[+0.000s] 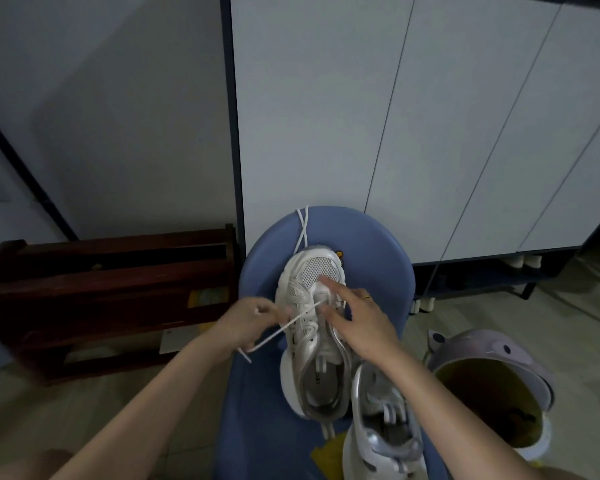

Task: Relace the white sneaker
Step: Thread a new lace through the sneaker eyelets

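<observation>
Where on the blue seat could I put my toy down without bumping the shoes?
Bare blue padded seat shows to the right of the white mesh sneaker's toe, and a strip at its left edge, below the left hand. The middle is crowded: both hands, the white lace, and the second silver-white sneaker beside the right hand.

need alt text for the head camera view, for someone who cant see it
A person's left hand pinches a white lace running from the lowest eyelets of a white sneaker on a blue stool, while the right hand rests open on the shoe's front. A second sneaker lies beside it, nearer the camera; another lace trails past the toe.
</observation>
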